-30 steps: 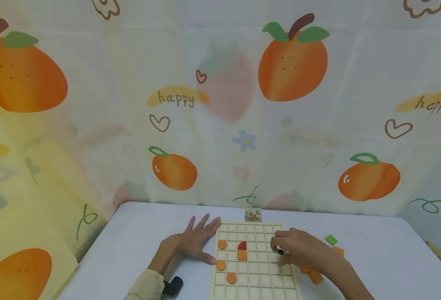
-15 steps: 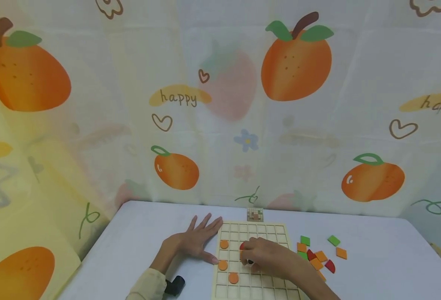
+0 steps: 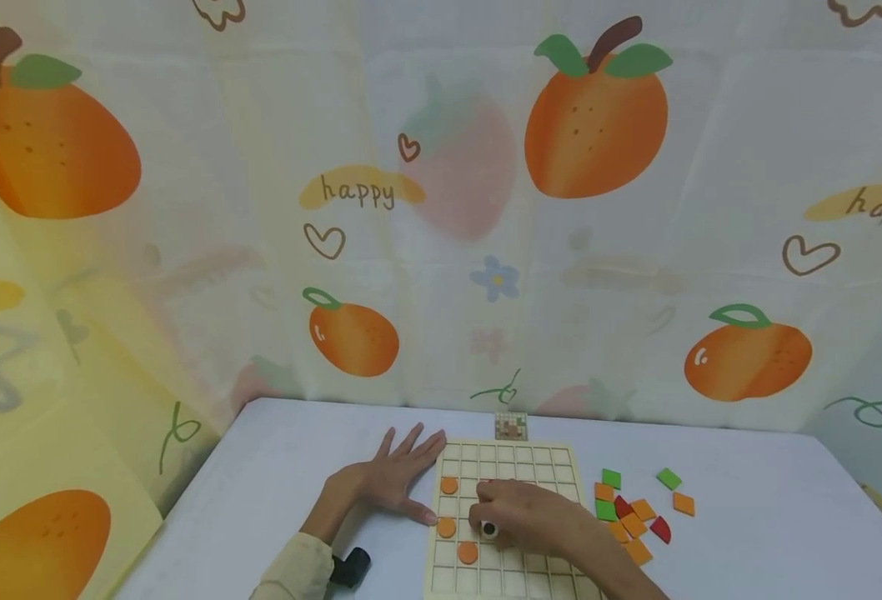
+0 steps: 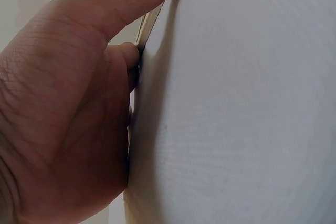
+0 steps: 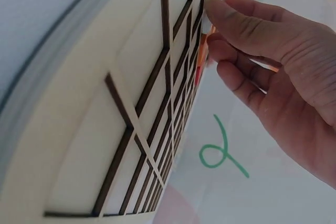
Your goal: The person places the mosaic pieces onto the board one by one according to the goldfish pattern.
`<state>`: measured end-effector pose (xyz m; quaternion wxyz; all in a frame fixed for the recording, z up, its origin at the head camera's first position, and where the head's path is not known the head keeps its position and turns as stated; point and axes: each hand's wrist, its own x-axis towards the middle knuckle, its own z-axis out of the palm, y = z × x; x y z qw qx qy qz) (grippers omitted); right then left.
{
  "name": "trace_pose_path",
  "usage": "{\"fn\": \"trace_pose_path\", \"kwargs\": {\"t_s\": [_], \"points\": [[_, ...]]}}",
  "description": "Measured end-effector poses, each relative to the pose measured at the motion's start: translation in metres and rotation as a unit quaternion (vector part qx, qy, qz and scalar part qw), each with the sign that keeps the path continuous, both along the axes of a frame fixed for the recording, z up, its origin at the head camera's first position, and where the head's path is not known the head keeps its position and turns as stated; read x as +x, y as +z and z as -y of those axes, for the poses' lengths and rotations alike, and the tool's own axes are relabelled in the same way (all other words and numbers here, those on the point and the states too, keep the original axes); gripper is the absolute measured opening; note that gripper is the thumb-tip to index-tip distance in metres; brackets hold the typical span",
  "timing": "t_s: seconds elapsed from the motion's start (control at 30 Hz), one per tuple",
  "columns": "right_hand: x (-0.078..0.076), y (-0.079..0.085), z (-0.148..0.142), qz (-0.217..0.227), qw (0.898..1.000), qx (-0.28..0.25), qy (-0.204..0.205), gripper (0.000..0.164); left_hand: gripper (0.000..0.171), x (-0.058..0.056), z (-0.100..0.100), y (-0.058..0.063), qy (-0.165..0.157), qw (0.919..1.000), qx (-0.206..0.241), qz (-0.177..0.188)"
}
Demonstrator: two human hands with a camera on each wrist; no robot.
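Shifted left since a second ago from the right side of the cream gridded board (image 3: 514, 455), the right hand (image 3: 522, 515) bends low over its left-middle squares; whether it pinches anything cannot be told. Fingers spread, the left hand (image 3: 398, 481) touches the board's left edge, near three flat orange discs (image 3: 468, 552).

Orange discs (image 3: 468, 552) on gridded board (image 3: 516, 455)

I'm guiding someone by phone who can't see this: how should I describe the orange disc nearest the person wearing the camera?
On the white table lies a pale gridded board. Near its left edge, find the orange disc lowest in the head view. It sits in the second column, while the other two orange discs showing there are in the first.
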<state>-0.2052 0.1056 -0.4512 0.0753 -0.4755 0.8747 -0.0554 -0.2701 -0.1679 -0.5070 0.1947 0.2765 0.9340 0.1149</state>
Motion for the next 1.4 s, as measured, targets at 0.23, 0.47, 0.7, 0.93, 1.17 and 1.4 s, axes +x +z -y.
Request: {"fn": "trace_pose_path", "kwargs": {"t_s": [0.23,0.47,0.7,0.93,1.17,1.4], "points": [[-0.001,0.0,-0.003,-0.01,1.0,-0.003,-0.002,0.011,0.12,0.001,-0.001,0.004,0.003,1.0,0.004,0.003],[0.0,-0.001,-0.001,-0.033,0.999,0.006,0.01,0.015,0.121,0.003,-0.002,0.004,0.002,1.0,0.005,-0.001],[0.002,0.001,-0.001,-0.026,1.0,0.016,-0.005,0.016,0.121,0.004,-0.003,0.005,0.004,1.0,0.002,0.004],[0.003,0.002,-0.006,-0.023,1.0,0.004,-0.007,0.011,0.12,0.001,-0.003,0.004,0.003,1.0,0.005,-0.001],[0.007,0.009,-0.015,-0.022,0.999,-0.001,-0.033,0.015,0.121,0.002,-0.003,0.004,-0.004,1.0,0.006,-0.005],[0.007,0.019,-0.039,-0.024,0.998,-0.002,-0.064,0.012,0.12,0.001,-0.005,0.003,-0.001,1.0,0.008,-0.006]]}}
